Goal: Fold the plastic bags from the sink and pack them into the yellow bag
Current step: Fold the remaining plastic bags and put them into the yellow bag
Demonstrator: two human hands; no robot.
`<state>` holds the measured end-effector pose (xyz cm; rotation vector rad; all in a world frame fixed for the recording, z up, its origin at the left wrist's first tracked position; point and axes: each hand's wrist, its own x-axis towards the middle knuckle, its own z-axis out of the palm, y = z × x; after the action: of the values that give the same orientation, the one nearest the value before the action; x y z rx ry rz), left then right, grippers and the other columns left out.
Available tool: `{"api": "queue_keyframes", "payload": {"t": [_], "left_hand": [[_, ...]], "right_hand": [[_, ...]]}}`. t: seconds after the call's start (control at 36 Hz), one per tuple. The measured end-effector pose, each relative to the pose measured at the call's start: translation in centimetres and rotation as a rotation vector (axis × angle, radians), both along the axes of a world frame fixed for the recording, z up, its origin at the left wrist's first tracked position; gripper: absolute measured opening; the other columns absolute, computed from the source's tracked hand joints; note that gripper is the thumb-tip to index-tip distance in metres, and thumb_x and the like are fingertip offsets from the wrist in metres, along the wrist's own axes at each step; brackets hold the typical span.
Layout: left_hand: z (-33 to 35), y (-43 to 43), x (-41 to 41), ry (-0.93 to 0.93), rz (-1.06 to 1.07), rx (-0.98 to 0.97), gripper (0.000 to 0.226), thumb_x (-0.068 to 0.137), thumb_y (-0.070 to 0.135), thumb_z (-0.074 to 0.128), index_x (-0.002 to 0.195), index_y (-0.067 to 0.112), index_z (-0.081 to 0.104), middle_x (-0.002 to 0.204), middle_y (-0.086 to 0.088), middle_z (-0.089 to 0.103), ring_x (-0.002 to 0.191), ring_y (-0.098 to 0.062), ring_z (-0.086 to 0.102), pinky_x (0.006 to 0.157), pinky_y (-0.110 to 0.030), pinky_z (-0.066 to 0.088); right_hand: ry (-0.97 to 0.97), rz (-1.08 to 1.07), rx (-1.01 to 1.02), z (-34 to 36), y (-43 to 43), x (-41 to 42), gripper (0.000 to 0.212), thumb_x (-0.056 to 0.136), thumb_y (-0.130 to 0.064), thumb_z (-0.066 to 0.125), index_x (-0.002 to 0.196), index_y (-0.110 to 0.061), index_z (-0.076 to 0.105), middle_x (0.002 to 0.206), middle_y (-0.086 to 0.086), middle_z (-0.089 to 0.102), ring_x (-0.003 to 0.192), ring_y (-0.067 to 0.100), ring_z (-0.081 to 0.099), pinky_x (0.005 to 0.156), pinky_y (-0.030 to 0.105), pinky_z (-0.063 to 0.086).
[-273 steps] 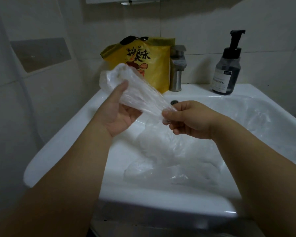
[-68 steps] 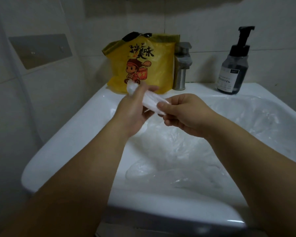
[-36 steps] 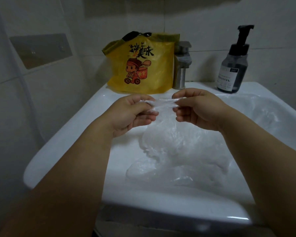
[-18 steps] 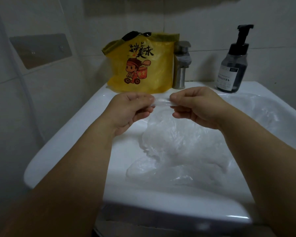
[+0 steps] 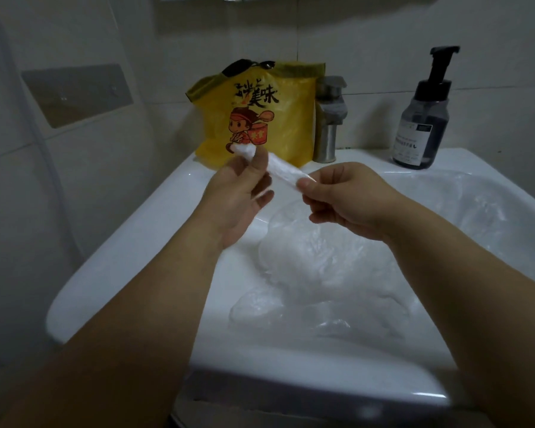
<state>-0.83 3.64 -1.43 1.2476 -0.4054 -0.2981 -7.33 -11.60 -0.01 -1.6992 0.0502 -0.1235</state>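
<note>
Over a white ceramic sink [image 5: 121, 257], both hands hold one clear plastic bag folded into a narrow strip [image 5: 280, 168]. The strip slants from upper left down to lower right, above the basin and in front of the yellow bag.

The left hand [image 5: 238, 193] is turned palm up. Its thumb and fingers are closed on the strip's upper, thicker end, which pokes out white above the thumb. The right hand [image 5: 343, 196] pinches the lower, thinner end between thumb and forefinger, its other fingers curled under.

Below the hands, a loose heap of crumpled clear plastic bags [image 5: 322, 270] lies in the basin, spreading toward its right side.

The yellow plastic bag with a cartoon figure and black lettering [image 5: 278, 118] stands upright on the sink's back ledge, against the tiled wall (a dark handle or strap shows at its top). Just to its right is a metal faucet [image 5: 329, 118]. Further right on the ledge stands a dark pump bottle with a label [image 5: 420, 122]. A grey rectangular plate [image 5: 78, 94] is fixed to the left wall.
</note>
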Motion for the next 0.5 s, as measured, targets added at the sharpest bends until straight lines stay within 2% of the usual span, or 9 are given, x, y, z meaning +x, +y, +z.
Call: {"api": "queue_keyframes", "payload": {"t": [0.06, 0.08, 0.14, 0.19, 0.22, 0.31, 0.36, 0.42, 0.5], "left_hand": [[-0.5, -0.6, -0.5, -0.016, -0.135, 0.162, 0.089, 0.051, 0.071, 0.07, 0.121, 0.018, 0.056, 0.108, 0.003, 0.067, 0.101, -0.015, 0.064, 0.077, -0.025, 0.053], [-1.0, -0.9, -0.9, -0.054, -0.198, 0.253, 0.093, 0.047, 0.076, 0.069, 0.121, 0.02, 0.058, 0.105, 0.004, 0.069, 0.102, -0.016, 0.065, 0.077, -0.026, 0.054], [-1.3, -1.8, -1.6, -0.105, -0.252, 0.341, 0.074, 0.059, 0.072, 0.06, 0.114, 0.024, 0.06, 0.089, 0.008, 0.073, 0.096, -0.017, 0.067, 0.075, -0.025, 0.054], [-1.1, -2.4, -1.9, -0.065, -0.219, 0.304, 0.056, 0.074, 0.063, 0.05, 0.108, 0.021, 0.062, 0.084, 0.004, 0.073, 0.089, -0.016, 0.069, 0.074, -0.027, 0.054], [-1.0, -2.6, -1.9, -0.049, -0.195, 0.285, 0.05, 0.083, 0.059, 0.047, 0.107, 0.019, 0.063, 0.085, 0.002, 0.073, 0.086, -0.015, 0.07, 0.073, -0.028, 0.054], [-1.0, -2.6, -1.5, -0.053, -0.107, 0.304, 0.039, 0.1, 0.045, 0.039, 0.101, 0.016, 0.066, 0.086, -0.003, 0.072, 0.083, -0.017, 0.07, 0.073, -0.03, 0.054], [-1.0, -2.5, -1.3, -0.059, -0.076, 0.286, 0.04, 0.102, 0.043, 0.037, 0.096, 0.018, 0.068, 0.091, -0.005, 0.072, 0.091, -0.021, 0.07, 0.082, -0.035, 0.056], [-0.6, -2.3, -1.0, -0.048, -0.041, 0.229, 0.044, 0.102, 0.043, 0.037, 0.09, 0.018, 0.071, 0.09, -0.005, 0.074, 0.091, -0.019, 0.07, 0.084, -0.035, 0.057], [-0.2, -1.9, -0.4, -0.052, 0.144, 0.223, 0.047, 0.099, 0.045, 0.045, 0.071, 0.017, 0.07, 0.071, 0.001, 0.07, 0.074, -0.014, 0.067, 0.066, -0.027, 0.052]], "right_hand": [[-0.05, 0.027, 0.038, -0.1, 0.7, 0.0, 0.018, 0.094, -0.012, 0.057, 0.083, -0.001, 0.065, 0.066, 0.006, 0.055, 0.054, 0.009, 0.052, 0.053, 0.019, 0.05], [-0.061, 0.048, 0.055, -0.1, 1.0, -0.1, 0.019, 0.094, -0.011, 0.056, 0.082, 0.001, 0.065, 0.066, 0.008, 0.056, 0.054, 0.01, 0.053, 0.053, 0.019, 0.049], [-0.057, 0.073, 0.064, -0.3, 1.3, -0.2, 0.02, 0.095, -0.008, 0.054, 0.087, 0.006, 0.066, 0.074, 0.021, 0.06, 0.061, 0.021, 0.056, 0.054, 0.02, 0.05], [-0.036, 0.091, 0.058, -0.5, 1.4, -0.2, 0.022, 0.095, -0.006, 0.053, 0.096, 0.012, 0.064, 0.087, 0.033, 0.062, 0.073, 0.028, 0.06, 0.057, 0.022, 0.053], [-0.023, 0.106, 0.047, -0.7, 1.4, -0.2, 0.021, 0.095, -0.007, 0.053, 0.097, 0.011, 0.065, 0.086, 0.031, 0.064, 0.072, 0.026, 0.061, 0.057, 0.021, 0.053], [0.001, 0.135, -0.01, -0.9, 1.3, -0.1, 0.018, 0.094, -0.009, 0.056, 0.081, -0.005, 0.068, 0.066, 0.004, 0.064, 0.056, 0.01, 0.058, 0.053, 0.019, 0.049], [0.017, 0.148, 0.003, -0.9, 1.1, -0.1, 0.024, 0.093, -0.01, 0.058, 0.071, -0.003, 0.065, 0.072, -0.005, 0.066, 0.052, 0.008, 0.055, 0.052, 0.019, 0.048], [0.029, 0.153, 0.028, -0.7, 0.9, -0.1, 0.026, 0.092, -0.009, 0.059, 0.07, 0.004, 0.061, 0.08, -0.005, 0.065, 0.054, 0.011, 0.051, 0.053, 0.019, 0.048], [0.064, 0.136, 0.027, -0.5, 0.7, -0.1, 0.019, 0.092, -0.01, 0.06, 0.083, 0.006, 0.065, 0.063, 0.005, 0.054, 0.053, 0.011, 0.05, 0.053, 0.019, 0.049]]}}
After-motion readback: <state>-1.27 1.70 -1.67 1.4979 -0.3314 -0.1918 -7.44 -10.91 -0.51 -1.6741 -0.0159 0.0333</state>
